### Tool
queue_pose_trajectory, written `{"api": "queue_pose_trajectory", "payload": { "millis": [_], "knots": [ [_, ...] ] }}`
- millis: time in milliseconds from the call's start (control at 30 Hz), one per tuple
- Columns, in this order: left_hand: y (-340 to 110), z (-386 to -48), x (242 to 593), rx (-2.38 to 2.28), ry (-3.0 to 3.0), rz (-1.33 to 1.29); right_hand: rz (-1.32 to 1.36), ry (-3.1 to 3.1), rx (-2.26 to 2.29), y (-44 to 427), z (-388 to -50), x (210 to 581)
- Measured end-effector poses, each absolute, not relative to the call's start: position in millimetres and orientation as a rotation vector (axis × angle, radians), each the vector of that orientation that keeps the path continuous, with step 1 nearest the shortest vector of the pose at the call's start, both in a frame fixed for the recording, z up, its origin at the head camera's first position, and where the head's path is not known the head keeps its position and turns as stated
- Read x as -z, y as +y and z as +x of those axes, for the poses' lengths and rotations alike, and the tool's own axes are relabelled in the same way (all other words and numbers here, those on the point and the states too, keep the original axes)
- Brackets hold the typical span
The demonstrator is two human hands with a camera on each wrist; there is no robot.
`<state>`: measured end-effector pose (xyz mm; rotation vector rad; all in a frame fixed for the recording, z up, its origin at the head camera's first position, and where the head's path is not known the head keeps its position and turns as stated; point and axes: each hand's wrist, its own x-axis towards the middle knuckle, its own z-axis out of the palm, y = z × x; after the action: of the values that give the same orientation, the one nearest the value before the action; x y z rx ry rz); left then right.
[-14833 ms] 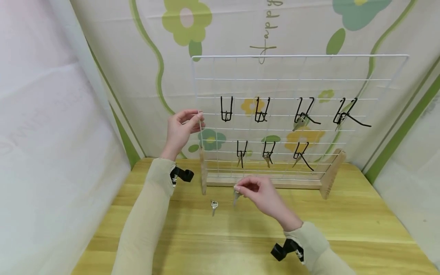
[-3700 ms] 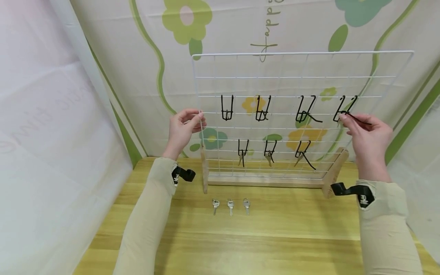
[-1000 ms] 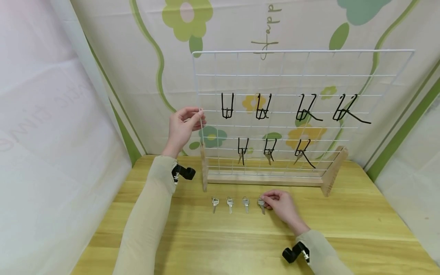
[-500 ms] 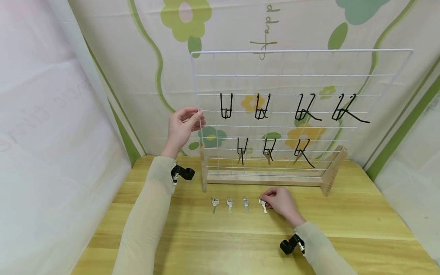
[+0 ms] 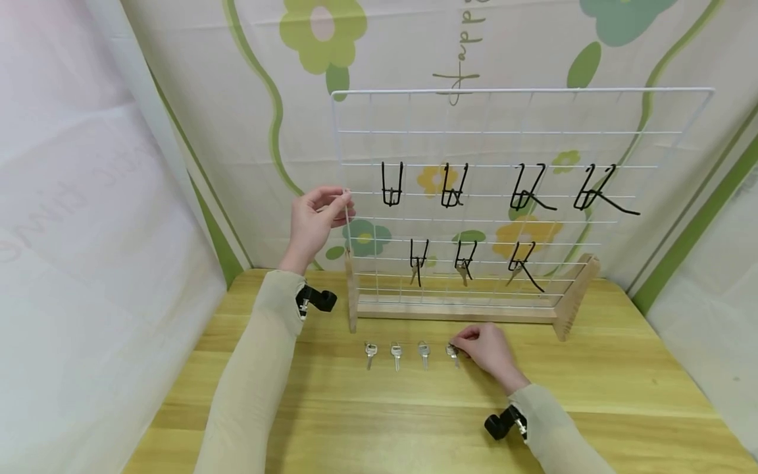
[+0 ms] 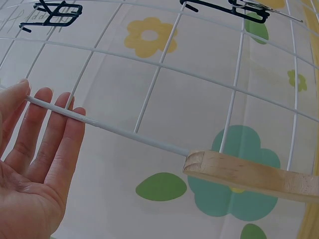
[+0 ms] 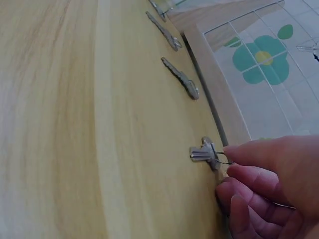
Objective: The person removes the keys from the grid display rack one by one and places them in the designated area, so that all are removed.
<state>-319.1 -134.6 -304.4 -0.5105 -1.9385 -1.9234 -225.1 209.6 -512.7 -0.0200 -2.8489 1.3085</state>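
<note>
In the head view my left hand (image 5: 316, 220) pinches the left edge wire of the white grid rack (image 5: 521, 90). The left wrist view shows the thumb in front of that wire and the fingers behind it. At the right end of a row of silver keys on the table, my right hand (image 5: 487, 349) pinches the ring of one key (image 5: 453, 353). In the right wrist view this key (image 7: 203, 153) is tilted, its ring between thumb and index finger. Beside it lie further keys: one (image 5: 424, 354), another (image 5: 397, 355) and the leftmost (image 5: 370, 354).
Black hooks (image 5: 391, 187) hang in two rows on the grid. Keys, such as one (image 5: 462, 273), hang on the lower hooks. A wooden base (image 5: 456, 314) carries the rack on the wooden table (image 5: 367, 421). A flowered cloth (image 5: 195, 39) stands behind.
Since the oldest frame the row on the table has grown rightward, and keys have left the upper right hooks. My right hand came down from the top right hook; lately its key turned slightly.
</note>
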Motion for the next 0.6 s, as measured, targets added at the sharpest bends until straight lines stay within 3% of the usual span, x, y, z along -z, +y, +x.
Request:
{"api": "queue_pose_trajectory", "payload": {
  "millis": [600],
  "knots": [
    [-134, -319, 305, 1.913, -1.944, -0.515, 0.086, -2.395, -1.800, 163, -217, 432]
  ]
}}
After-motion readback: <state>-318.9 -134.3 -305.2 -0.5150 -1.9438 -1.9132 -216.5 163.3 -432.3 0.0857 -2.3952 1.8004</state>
